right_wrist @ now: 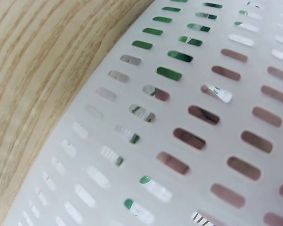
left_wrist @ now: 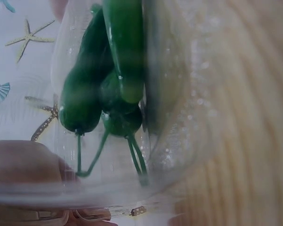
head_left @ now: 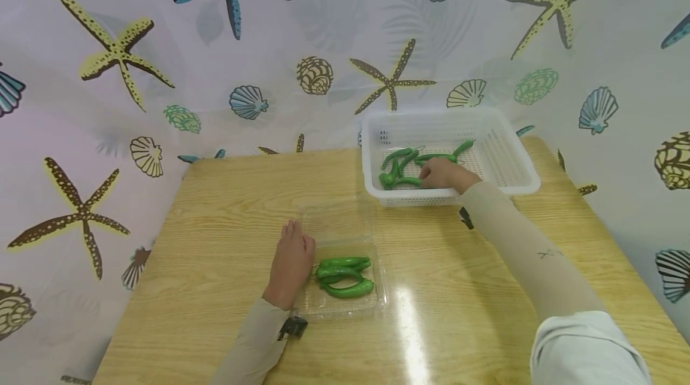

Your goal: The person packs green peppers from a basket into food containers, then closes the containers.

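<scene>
In the head view, my right hand (head_left: 444, 173) reaches over the near rim into a white plastic basket (head_left: 453, 194) and pinches the end of a green chili pepper (head_left: 408, 181). Several other green chilies (head_left: 396, 158) lie around it on the basket floor. Through the basket's slots, the right wrist view gives glimpses of the hand and of green. My left hand (head_left: 291, 262) rests against the left side of a clear plastic clamshell box (head_left: 345, 311), fingers pointing away from me. Several green chilies (head_left: 349, 290) lie inside it, also close up in the left wrist view (left_wrist: 82, 101).
The clamshell's clear lid (head_left: 336, 220) lies folded back toward the far side. Both containers stand on a wood-grain table (head_left: 232, 205), the basket at its far right. Behind hangs a white sheet (head_left: 334, 26) printed with starfish and shells.
</scene>
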`<state>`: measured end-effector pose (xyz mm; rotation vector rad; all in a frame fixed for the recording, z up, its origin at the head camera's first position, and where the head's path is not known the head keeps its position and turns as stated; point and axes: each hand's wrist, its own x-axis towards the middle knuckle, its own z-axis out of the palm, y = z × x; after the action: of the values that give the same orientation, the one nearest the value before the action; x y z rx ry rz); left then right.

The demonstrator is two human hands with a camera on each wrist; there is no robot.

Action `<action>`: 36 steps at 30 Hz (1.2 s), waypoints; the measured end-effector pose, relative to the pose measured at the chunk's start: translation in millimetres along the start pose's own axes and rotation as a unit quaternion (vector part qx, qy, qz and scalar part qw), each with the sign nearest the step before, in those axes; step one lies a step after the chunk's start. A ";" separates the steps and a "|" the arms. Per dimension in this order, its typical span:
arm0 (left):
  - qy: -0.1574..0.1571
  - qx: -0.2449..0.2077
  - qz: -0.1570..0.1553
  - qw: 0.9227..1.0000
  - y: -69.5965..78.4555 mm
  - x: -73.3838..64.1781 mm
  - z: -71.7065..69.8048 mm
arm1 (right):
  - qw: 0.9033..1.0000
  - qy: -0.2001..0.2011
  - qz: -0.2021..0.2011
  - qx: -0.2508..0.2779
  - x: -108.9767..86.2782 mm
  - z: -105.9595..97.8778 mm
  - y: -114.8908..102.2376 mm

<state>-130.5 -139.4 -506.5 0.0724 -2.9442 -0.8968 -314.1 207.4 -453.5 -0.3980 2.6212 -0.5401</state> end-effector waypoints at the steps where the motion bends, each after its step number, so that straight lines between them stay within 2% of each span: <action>1: 0.000 0.000 0.001 1.000 0.2 0.0 -0.2 | 1.000 0.003 0.004 0.002 -0.4 -0.2 -0.2; 8: -0.003 -0.001 0.004 1.000 2.2 -0.2 -1.2 | 0.999 0.031 0.016 0.000 -3.4 -2.9 -1.9; 15: -0.013 0.006 -0.006 1.000 3.9 -1.8 -1.8 | 0.997 0.074 0.018 -0.003 -3.5 -5.4 1.8; 26: -0.011 -0.001 -0.003 1.000 2.8 -3.0 0.5 | 0.993 0.111 0.034 0.022 -10.2 -9.7 -2.5; 36: -0.011 -0.002 -0.007 1.000 4.1 -4.8 -3.4 | 0.986 0.156 -0.008 0.062 -23.1 -19.5 -10.3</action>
<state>-125.6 -137.6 -501.6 0.0828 -2.9646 -0.9112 -301.3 212.5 -424.7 -0.3172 2.8618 -0.8244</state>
